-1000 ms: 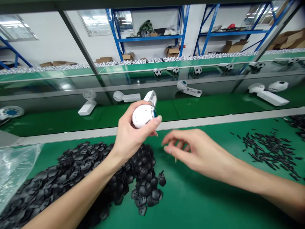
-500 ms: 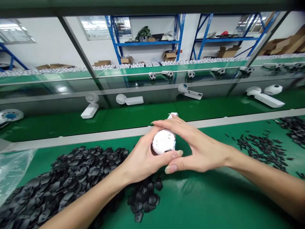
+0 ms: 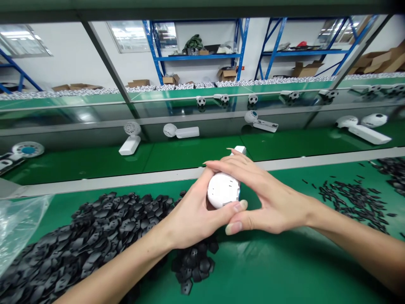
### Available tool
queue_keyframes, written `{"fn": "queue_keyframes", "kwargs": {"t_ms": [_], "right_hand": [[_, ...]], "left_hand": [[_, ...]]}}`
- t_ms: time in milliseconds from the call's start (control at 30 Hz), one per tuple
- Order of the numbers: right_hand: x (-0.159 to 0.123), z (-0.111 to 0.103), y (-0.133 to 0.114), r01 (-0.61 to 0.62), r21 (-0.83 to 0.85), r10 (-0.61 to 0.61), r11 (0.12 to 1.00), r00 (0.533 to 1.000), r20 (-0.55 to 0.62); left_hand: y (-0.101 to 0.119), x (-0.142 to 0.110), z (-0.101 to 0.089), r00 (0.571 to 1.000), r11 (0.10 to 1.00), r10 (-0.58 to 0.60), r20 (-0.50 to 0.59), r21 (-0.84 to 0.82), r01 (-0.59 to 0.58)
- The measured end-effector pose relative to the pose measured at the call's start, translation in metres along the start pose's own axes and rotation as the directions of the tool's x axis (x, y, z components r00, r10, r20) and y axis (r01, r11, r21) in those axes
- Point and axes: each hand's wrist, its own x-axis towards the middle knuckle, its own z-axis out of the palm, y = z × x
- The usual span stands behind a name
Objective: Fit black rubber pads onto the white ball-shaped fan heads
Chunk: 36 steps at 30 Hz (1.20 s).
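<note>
Both hands hold one white hand-held fan (image 3: 223, 190) above the green table (image 3: 268, 270). My left hand (image 3: 193, 215) cups its round head from below, with the thumb pressed on the lower rim. My right hand (image 3: 265, 196) wraps over the head from the right, fingers laid across the top. The fan's white handle tip pokes out behind the fingers. Right under the hands lies a big heap of small black plastic pieces (image 3: 95, 236).
Small black pins (image 3: 354, 198) are scattered at the right. A clear plastic bag (image 3: 17, 226) lies at the left edge. Behind a grey rail (image 3: 95, 181), a green conveyor (image 3: 177, 154) carries more white fans (image 3: 129, 139). Blue shelves with cartons stand at the back.
My left hand lowered the fan from chest height toward the table. My right hand, open and empty a second ago, came in and closed over the fan's head.
</note>
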Motion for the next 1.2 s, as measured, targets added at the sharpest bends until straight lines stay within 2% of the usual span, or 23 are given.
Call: {"fn": "queue_keyframes", "kwargs": {"t_ms": [167, 233, 300, 400, 467, 600, 700, 933, 1200], "right_hand": [[0.001, -0.002, 0.002, 0.041, 0.003, -0.041, 0.999, 0.999, 0.005], [0.002, -0.001, 0.002, 0.079, -0.004, -0.079, 0.997, 0.996, -0.042], [0.002, 0.002, 0.000, 0.092, -0.028, -0.096, 0.995, 0.979, -0.182], [0.001, 0.008, -0.007, 0.048, -0.101, -0.089, 0.994, 0.888, -0.452], [0.000, 0.012, -0.013, 0.002, -0.091, -0.048, 0.996, 0.855, -0.516], [0.000, 0.013, -0.024, -0.135, 0.075, 0.155, 0.988, 0.862, -0.483], [0.001, 0.010, -0.029, -0.206, 0.130, 0.243, 0.970, 0.847, -0.474], [0.004, 0.004, -0.034, -0.295, 0.205, 0.357, 0.933, 0.827, -0.435], [0.004, 0.003, -0.034, -0.347, 0.186, 0.394, 0.919, 0.831, -0.392]], "left_hand": [[0.003, 0.001, 0.001, 0.999, 1.000, 0.031, 0.023, 0.006, -0.031], [0.005, 0.002, 0.001, 0.997, 0.997, 0.078, -0.007, 0.003, -0.078], [0.007, 0.004, 0.000, 0.994, 0.995, 0.095, -0.057, -0.029, -0.097], [0.011, 0.006, 0.000, 0.991, 0.985, 0.027, -0.127, -0.165, -0.048], [0.013, 0.008, 0.000, 0.986, 0.968, -0.016, -0.164, -0.248, -0.025], [0.011, 0.008, 0.002, 0.980, 0.959, -0.008, -0.200, -0.279, -0.049], [0.010, 0.007, 0.003, 0.984, 0.957, -0.010, -0.180, -0.286, -0.043], [0.011, 0.003, 0.004, 0.985, 0.962, -0.043, -0.168, -0.272, -0.004], [0.006, 0.003, 0.005, 0.979, 0.966, -0.076, -0.190, -0.257, 0.025]]}}
